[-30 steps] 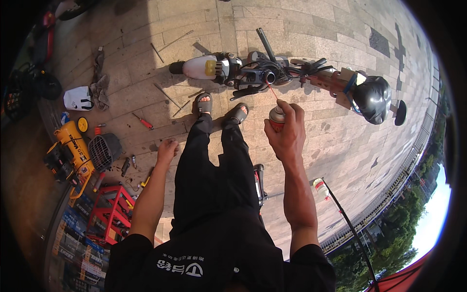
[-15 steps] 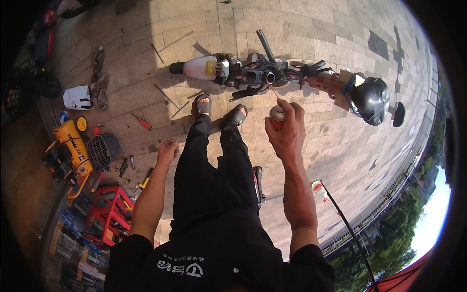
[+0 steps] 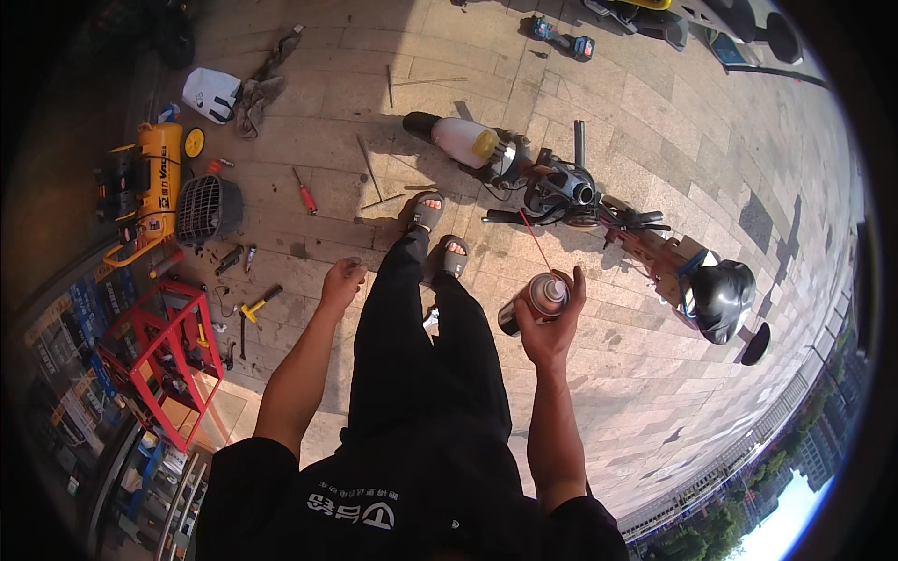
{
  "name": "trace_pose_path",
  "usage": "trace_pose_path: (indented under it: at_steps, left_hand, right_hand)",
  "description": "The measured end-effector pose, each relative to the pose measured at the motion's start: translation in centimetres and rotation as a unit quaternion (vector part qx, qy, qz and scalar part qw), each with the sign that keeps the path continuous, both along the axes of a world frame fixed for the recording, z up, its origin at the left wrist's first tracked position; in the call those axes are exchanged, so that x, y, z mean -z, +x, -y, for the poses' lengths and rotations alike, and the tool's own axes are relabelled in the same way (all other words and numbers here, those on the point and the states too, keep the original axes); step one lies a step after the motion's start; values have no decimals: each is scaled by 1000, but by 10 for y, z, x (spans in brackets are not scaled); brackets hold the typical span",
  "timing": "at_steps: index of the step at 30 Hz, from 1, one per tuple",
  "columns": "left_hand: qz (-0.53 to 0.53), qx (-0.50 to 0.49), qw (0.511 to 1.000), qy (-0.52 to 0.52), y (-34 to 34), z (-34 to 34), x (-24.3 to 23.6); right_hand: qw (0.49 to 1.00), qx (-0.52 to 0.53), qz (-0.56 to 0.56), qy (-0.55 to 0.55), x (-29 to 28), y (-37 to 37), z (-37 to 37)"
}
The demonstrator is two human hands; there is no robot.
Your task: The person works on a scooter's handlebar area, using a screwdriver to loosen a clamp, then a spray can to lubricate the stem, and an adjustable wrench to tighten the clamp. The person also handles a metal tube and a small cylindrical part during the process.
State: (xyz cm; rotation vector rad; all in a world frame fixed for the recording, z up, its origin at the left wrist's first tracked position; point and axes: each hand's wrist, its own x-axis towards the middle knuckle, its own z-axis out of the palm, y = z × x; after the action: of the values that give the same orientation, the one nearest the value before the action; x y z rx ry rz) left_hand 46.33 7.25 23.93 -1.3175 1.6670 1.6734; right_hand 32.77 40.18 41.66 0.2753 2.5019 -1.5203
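My right hand grips an aerosol can with a long red straw. The straw points up toward a partly dismantled two-wheeler lying across the paving, its tip left of an open tube. The two-wheeler has a white fender at the left and a black seat at the right. My left hand hangs beside my leg with fingers closed; what they hold, if anything, is too small to make out. My sandalled feet stand just below the two-wheeler.
At left are a yellow compressor, black crate, red cart and white bag. A red screwdriver, yellow hammer and metal rods lie on the paving. Cordless tools lie at the top.
The view has swung, bringing more tools and vehicles at the top into sight. My right hand has tilted the can, and the straw has left the tube's opening.
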Motion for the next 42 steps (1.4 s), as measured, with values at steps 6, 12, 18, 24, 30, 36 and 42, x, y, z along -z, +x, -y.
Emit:
trace_pose_path:
  at_steps: [6, 12, 18, 24, 30, 36, 42]
  left_hand:
    - [-105, -78, 991, -6, 74, -58, -9]
    - [-78, -185, 980, -13, 169, -70, -22]
    - [-18, -334, 938, -88, 290, -26, 7]
    - [18, -538, 836, 107, 384, 84, 73]
    - [21, -489, 865, 111, 426, 190, 108]
    - [77, -585, 776, 221, 455, 262, 97]
    - [95, -628, 731, 248, 473, 294, 106]
  right_hand:
    - [979, -197, 60, -11, 67, 32, 31]
    - [930, -367, 5, 25, 138, 57, 118]
    - [865, -501, -4, 23, 212, 104, 274]
    - [790, -610, -59, 7, 252, 212, 519]
    - [742, -651, -157, -28, 348, 338, 830]
    - [742, -643, -175, 77, 489, 423, 1016]
    - [744, -624, -158, 180, 588, 443, 1069]
